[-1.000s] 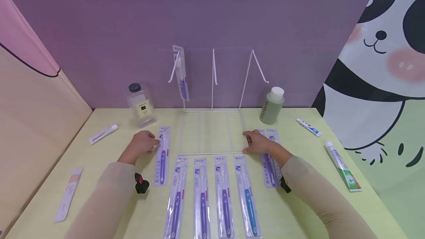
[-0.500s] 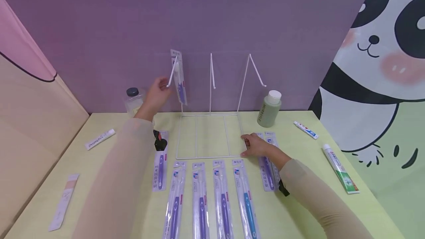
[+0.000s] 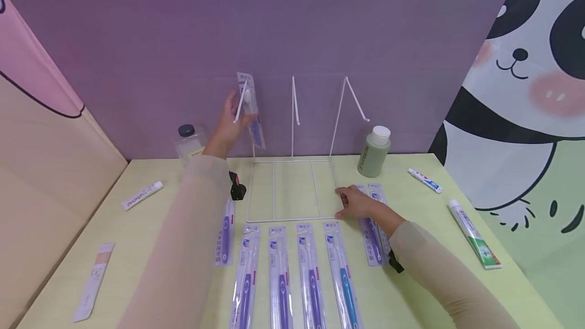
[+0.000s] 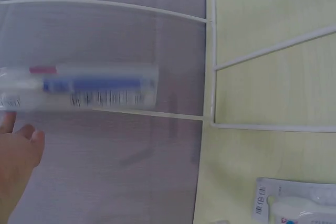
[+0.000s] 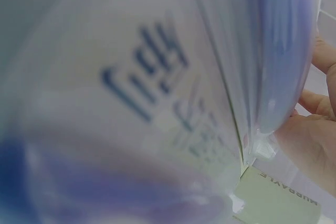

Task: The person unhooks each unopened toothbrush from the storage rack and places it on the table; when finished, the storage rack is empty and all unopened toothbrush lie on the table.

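Note:
A packaged toothbrush [image 3: 254, 131] hangs from the left hook of a white wire display rack [image 3: 292, 219]. My left hand [image 3: 227, 127] is up beside this hook, its fingertips at the package. In the left wrist view, that toothbrush package [image 4: 105, 85] is blurred, with the fingers of my left hand [image 4: 18, 153] at its lower edge; they do not look curled round it. At the right front corner of the rack base, my right hand [image 3: 358, 202] holds the wire between thumb and fingers. Packages fill most of the right wrist view, where part of my right hand [image 5: 312, 129] shows.
Several packaged toothbrushes [image 3: 281, 278] lie before the rack, one with a blue handle [image 3: 348, 288]. A clear bottle [image 3: 189, 143] and green bottle [image 3: 375, 152] flank it. Toothpaste tubes [image 3: 475, 235] and a white tube [image 3: 142, 195] lie farther out. A flat packet [image 3: 93, 283] lies left.
My left hand has risen from beside the toothbrush on the table to the hanging one, whose lower end has shifted slightly right. My right hand stays on the rack.

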`<state>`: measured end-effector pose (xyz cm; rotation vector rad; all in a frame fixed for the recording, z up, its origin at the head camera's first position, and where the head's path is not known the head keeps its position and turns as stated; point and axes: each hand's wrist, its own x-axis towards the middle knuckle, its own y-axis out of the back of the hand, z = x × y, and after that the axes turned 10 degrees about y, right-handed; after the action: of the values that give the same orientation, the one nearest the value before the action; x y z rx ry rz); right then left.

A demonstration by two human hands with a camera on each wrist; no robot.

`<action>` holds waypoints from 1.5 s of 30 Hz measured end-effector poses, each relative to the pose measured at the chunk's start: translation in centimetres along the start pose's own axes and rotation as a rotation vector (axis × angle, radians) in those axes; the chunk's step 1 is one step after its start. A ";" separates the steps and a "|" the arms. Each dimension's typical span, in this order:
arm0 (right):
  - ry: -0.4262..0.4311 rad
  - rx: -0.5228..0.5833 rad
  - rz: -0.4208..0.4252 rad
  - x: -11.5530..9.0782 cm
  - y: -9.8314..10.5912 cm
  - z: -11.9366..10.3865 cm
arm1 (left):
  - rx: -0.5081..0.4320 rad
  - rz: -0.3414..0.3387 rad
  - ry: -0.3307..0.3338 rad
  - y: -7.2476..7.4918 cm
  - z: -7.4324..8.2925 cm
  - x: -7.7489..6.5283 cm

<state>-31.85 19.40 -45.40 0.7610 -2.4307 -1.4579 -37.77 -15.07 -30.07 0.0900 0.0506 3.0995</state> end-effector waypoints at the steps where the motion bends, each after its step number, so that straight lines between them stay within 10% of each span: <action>1: -0.006 -0.002 -0.002 0.1 0.0 0.0 | 0.002 0.018 -0.001 0.0 -0.3 0.3; 18: -0.027 -0.002 -0.002 0.6 0.4 -0.3 | -0.135 0.245 -0.120 -1.3 -3.3 1.0; 30: -0.053 0.003 -0.009 0.6 0.5 -0.5 | -0.030 0.185 -0.146 -1.2 -2.5 0.6; 45: -0.062 -0.017 -0.019 0.7 0.3 -1.0 | 0.147 0.132 -0.017 1.9 -6.9 -7.3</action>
<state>-32.11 18.35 -44.67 0.7474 -2.4597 -1.5296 -30.95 -17.50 -37.27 0.1286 0.2843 3.2219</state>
